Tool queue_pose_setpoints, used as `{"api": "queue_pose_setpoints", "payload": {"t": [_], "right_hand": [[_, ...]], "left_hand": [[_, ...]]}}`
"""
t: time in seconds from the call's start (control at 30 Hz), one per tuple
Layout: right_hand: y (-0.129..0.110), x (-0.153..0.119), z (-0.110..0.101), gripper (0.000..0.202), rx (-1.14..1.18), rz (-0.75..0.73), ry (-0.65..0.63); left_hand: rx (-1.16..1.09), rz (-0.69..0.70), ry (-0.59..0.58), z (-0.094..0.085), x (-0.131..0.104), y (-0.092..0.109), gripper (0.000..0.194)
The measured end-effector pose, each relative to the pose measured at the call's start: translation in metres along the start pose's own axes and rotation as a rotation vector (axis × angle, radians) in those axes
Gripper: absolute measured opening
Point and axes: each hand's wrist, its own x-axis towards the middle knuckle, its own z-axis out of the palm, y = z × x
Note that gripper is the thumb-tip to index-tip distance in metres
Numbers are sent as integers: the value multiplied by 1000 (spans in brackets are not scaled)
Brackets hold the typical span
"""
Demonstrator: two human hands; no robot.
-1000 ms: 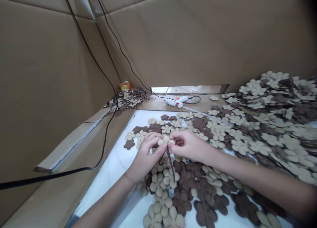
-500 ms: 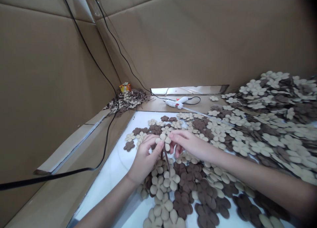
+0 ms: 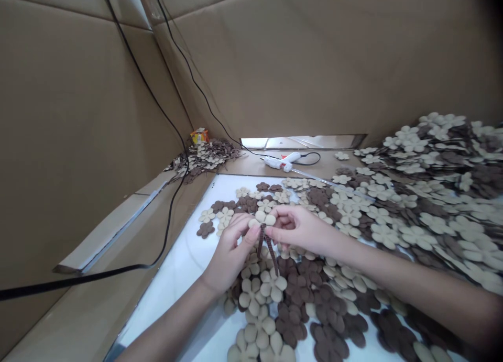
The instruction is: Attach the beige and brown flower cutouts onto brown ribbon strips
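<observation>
A small beige flower [image 3: 262, 218] is held between both hands above the white board [image 3: 188, 247]. My left hand [image 3: 237, 241] pinches its left side, thumb on the front. My right hand [image 3: 293, 227] is closed at its right side, thumb and fingertips near the centre. A dark brown checked ribbon [image 3: 269, 247] hangs in two tails from the flower's middle. Beige flowers [image 3: 273, 285] and dark brown flowers [image 3: 297, 288] lie below and around the hands.
A white glue gun [image 3: 279, 163] with a clear stick lies behind the board. Flowers are heaped [image 3: 416, 147] at the right. Brown ribbon pieces and an orange packet [image 3: 199, 136] sit at the back left. A black cable [image 3: 167, 236] crosses the left side, by cardboard walls.
My right thumb has come down onto the flower's lower right, beside the ribbon. The ribbon now lies over the flower's front, its two tails spread more apart.
</observation>
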Motion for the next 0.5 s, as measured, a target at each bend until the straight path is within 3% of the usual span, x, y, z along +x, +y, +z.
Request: {"api": "queue_pose_setpoints", "payload": {"t": [0.3, 0.5], "right_hand": [[-6, -2, -2, 20, 32, 40, -28], [-8, 1, -5, 11, 163, 124, -56]], "left_hand": [[141, 23, 65, -1, 0, 0, 22], [26, -63, 87, 0, 0, -1, 29]]}}
